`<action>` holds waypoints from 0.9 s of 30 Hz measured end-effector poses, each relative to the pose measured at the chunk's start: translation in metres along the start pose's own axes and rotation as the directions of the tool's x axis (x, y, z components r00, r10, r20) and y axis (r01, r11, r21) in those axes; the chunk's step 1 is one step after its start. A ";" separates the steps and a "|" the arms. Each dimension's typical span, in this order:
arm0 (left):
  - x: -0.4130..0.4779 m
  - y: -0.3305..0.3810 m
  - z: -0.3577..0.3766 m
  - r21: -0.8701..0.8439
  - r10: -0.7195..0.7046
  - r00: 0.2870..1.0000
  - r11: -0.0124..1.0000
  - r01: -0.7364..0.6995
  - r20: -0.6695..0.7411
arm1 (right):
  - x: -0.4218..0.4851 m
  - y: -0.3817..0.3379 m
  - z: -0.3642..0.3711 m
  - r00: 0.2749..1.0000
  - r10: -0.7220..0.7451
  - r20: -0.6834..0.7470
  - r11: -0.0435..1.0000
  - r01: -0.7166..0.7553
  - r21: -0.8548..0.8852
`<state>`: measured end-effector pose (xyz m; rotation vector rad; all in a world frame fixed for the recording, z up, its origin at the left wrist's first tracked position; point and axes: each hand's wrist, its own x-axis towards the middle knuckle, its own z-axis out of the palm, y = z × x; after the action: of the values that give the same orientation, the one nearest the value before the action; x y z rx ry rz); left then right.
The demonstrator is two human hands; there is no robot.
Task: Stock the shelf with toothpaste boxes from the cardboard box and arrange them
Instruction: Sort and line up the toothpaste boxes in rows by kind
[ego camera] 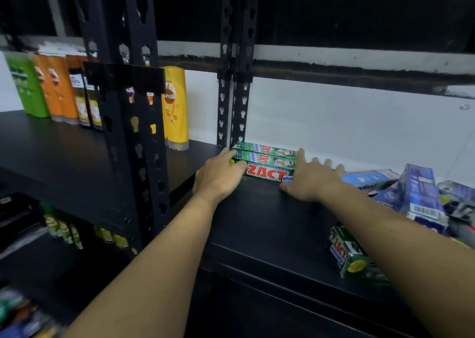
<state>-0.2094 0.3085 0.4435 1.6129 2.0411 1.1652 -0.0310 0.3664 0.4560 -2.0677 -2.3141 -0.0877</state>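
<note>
Here, shampoo bottles point(51, 88) are standing in a row at far left. The left hand point(218, 177) is pressing straight fingers against the left end of the green toothpaste boxes point(267, 166), which are lying packed together at the back of the black shelf point(270, 222), beside the upright post point(239, 111). The right hand point(311, 179), fingers spread and straight, is touching their right end. Farther right, blue toothpaste boxes point(413, 193) are lying heaped, one stray green box point(349, 258) nearer the front edge.
</note>
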 end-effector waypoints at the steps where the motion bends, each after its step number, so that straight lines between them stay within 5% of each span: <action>1: 0.000 -0.001 0.000 0.000 -0.004 1.000 1.000 0.004 0.000 | -0.001 0.000 -0.001 0.999 0.035 0.022 0.999 -0.035 0.002; 8: 0.006 -0.004 0.004 -0.041 -0.075 0.997 0.996 0.075 -0.010 | -0.011 0.005 -0.006 0.998 0.067 0.009 0.996 -0.066 -0.059; 16: 0.010 -0.007 0.004 -0.075 -0.085 0.996 0.994 0.082 -0.037 | -0.006 0.013 -0.001 0.988 0.090 -0.129 0.991 -0.076 0.109; 27: 0.013 -0.011 0.006 -0.083 -0.066 0.997 0.995 0.063 -0.036 | -0.004 0.014 -0.003 0.992 0.094 -0.084 0.981 -0.078 0.180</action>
<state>-0.2170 0.3219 0.4350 1.4865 2.0260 1.2494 -0.0165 0.3634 0.4593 -2.0284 -2.0937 0.0238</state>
